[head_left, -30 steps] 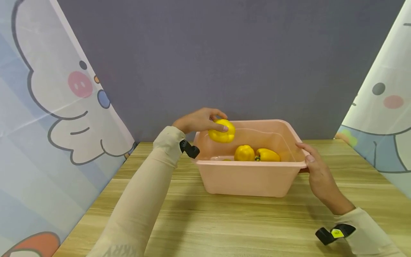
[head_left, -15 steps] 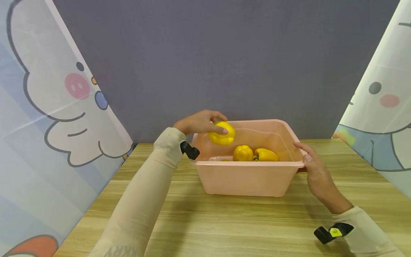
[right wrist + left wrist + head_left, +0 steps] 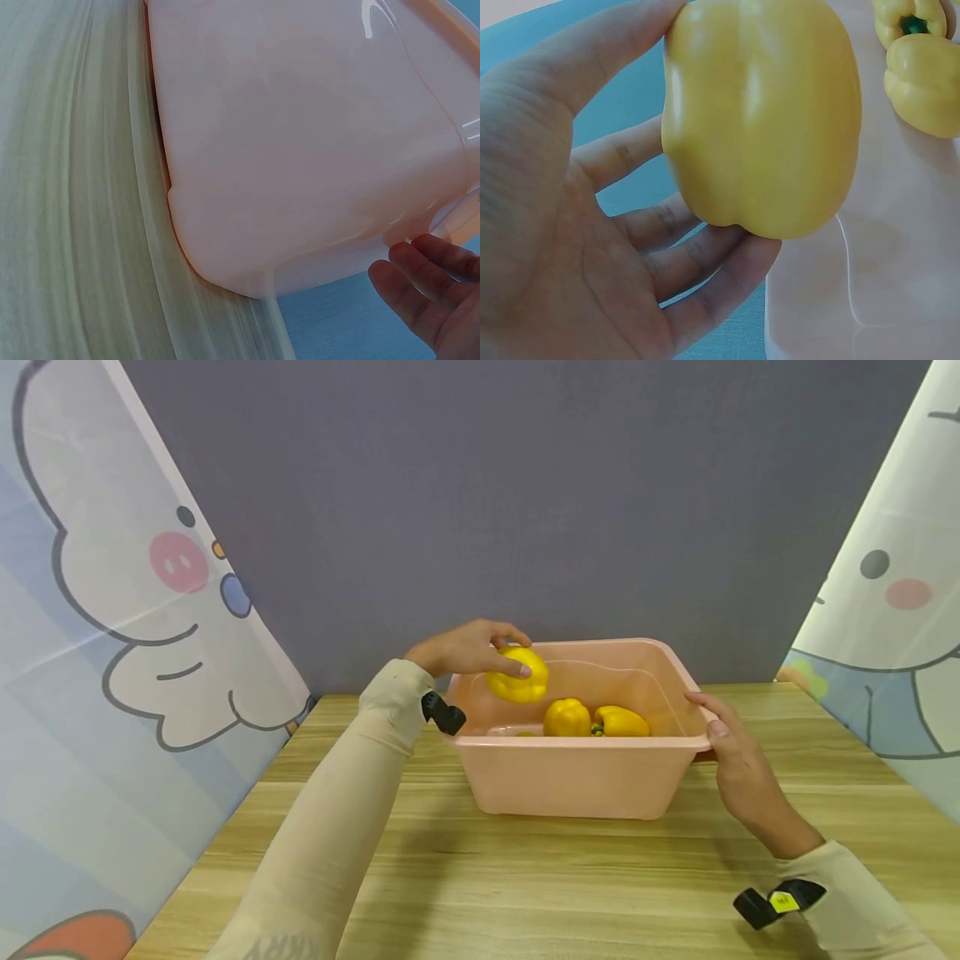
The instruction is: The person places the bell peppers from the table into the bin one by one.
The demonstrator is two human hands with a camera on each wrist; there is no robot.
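A yellow bell pepper (image 3: 522, 681) is pinched between the thumb and fingers of my left hand (image 3: 468, 647), above the left end of a pink plastic tub (image 3: 581, 781). Seen from the left wrist, the glossy bell pepper (image 3: 761, 120) fills the middle, with the left hand (image 3: 592, 225) curled around its side. My right hand (image 3: 746, 768) grips the tub's right rim, thumb on top. From the right wrist, the fingers (image 3: 424, 281) curl under that rim. Inside the tub lie an upright-looking yellow pepper (image 3: 567, 718) and another on its side (image 3: 624, 722); a sliver of yellow shows behind the front rim.
The tub stands on a wood-grain table (image 3: 585, 885) close to a grey back wall (image 3: 525, 502). Cartoon-printed panels flank it on the left (image 3: 120, 577) and right (image 3: 892, 610). Black wrist cameras sit on both sleeves.
My left hand has lowered slightly with the bell pepper, bringing it a little further into the tub. The right hand keeps its grip on the rim. The head view shifted slightly.
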